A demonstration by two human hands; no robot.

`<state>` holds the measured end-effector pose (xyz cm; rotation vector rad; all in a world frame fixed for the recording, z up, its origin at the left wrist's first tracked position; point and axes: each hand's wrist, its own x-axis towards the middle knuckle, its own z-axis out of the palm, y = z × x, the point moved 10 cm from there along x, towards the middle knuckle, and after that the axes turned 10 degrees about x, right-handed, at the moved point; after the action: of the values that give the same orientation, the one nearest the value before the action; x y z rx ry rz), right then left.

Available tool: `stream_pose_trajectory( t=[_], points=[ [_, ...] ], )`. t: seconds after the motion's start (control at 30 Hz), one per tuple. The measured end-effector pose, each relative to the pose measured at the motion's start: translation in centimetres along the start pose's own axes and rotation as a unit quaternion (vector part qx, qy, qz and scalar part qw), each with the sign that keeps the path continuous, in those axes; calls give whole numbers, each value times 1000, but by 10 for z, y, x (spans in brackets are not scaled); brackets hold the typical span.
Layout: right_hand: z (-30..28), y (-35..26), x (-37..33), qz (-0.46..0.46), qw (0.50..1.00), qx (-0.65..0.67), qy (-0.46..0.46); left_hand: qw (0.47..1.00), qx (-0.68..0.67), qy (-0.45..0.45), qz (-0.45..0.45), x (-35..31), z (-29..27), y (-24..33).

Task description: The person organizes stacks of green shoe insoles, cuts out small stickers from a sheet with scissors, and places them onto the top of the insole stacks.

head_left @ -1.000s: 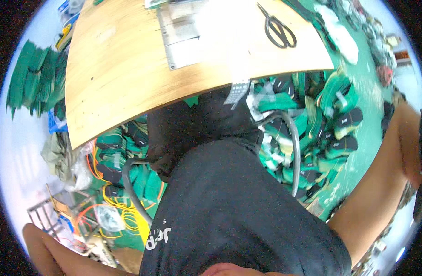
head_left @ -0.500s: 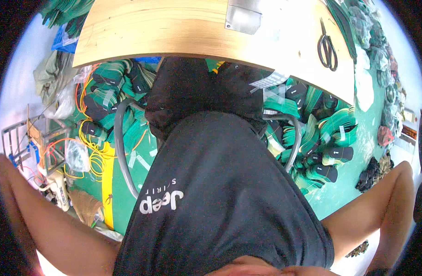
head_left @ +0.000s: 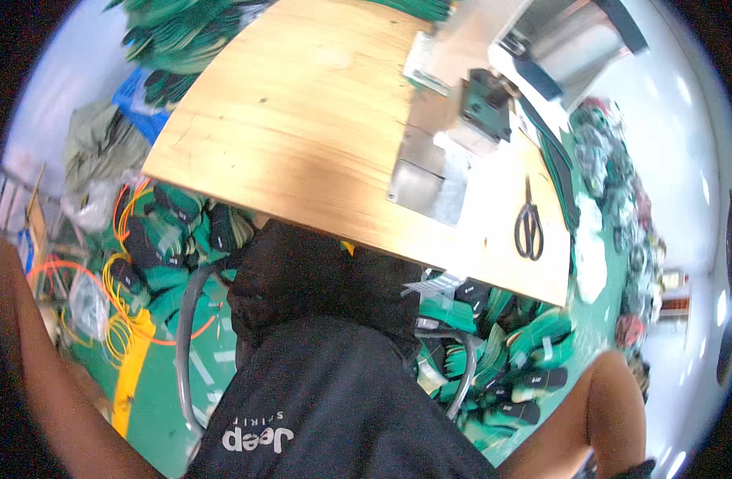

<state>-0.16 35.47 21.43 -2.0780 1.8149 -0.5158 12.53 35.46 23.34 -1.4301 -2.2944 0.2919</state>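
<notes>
Neither of my hands shows. My left arm (head_left: 59, 399) runs down along the lower left rim, and my right arm (head_left: 597, 407) is bent at the elbow in the lower right; both leave the picture before the hands. In front of me stands a light wooden table (head_left: 302, 120). Black-handled scissors (head_left: 528, 233) lie on its right part, blades pointing away from me. To their left a shiny metal plate (head_left: 430, 190) is set in the tabletop, and behind it stands a dark green sewing machine head (head_left: 485, 108), somewhat blurred.
Green layered bundles (head_left: 178, 48) are heaped beyond the table at the far left. More bundles (head_left: 533, 339) lie on the green floor at both sides of my chair's grey armrests (head_left: 184, 351). Orange and yellow hoses (head_left: 122, 319) coil at left. Bagged goods (head_left: 621, 191) line the right wall.
The view has tilted up and turned, so more of the table and the machine head now show. Skin seen at the bottom edge earlier is out of the picture. The scissors lie unmoved on the table.
</notes>
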Motion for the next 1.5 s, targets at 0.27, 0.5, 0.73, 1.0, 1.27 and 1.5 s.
stream_pose_trajectory(
  t=[0.27, 0.5, 0.73, 1.0, 1.27, 1.5],
  points=[
    [-8, 22, 5, 2, 1000, -5, 24, 1000, 0, -26, 13, -2, 3, -10],
    [-12, 29, -6, 15, 999, -2, 37, 999, -22, -26, 27, 2, 9, -20],
    [-12, 41, -7, 8, 999, -10, 45, 999, -16, -25, 24, 3, 18, -34],
    [6, 40, -32, 35, 997, 8, 63, 995, 18, -78, 53, -22, 50, -15],
    [-19, 56, -20, 66, 993, -9, 94, 998, -6, -56, 17, -37, 27, -50],
    [-28, 42, -27, 52, 992, -23, 110, 999, 0, -53, -3, -31, 10, -31]
  ],
)
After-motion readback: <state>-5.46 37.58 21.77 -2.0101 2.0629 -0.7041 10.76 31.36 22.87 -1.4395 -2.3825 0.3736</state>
